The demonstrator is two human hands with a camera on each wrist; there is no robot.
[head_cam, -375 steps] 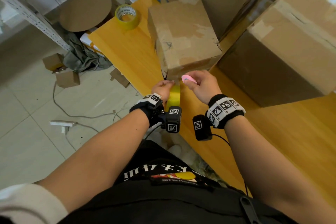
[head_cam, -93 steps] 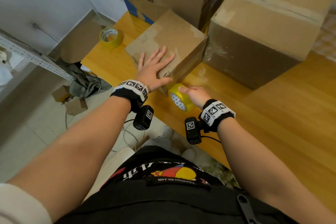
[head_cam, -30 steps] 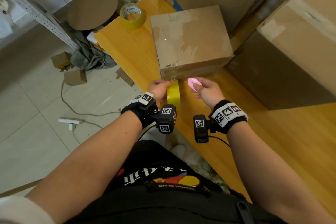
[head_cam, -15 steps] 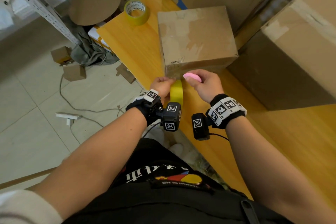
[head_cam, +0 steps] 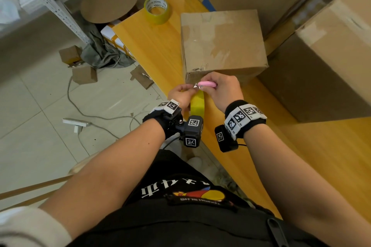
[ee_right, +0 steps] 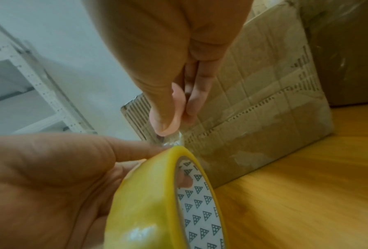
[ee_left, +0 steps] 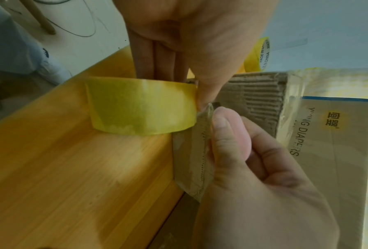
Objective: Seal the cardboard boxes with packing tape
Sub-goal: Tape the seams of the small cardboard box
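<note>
Yellow wooden counter [head_cam: 152, 46]: small box [head_cam: 220, 40] near its edge. Left hand [head_cam: 180, 94] fingers grip tape roll [head_cam: 197, 104] before the box; right hand [head_cam: 222, 90] fingers pinch pink cutter [head_cam: 206, 84] at the tape's loose end.

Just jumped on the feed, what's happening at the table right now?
A person is taping the small cardboard box on the wooden table. The left hand holds a yellow tape roll at the box's near bottom edge. The right hand grips a small pink cutter right at the strip of tape stretched between roll and box, apparently to cut it. A second roll lies at the table's far end.
</note>
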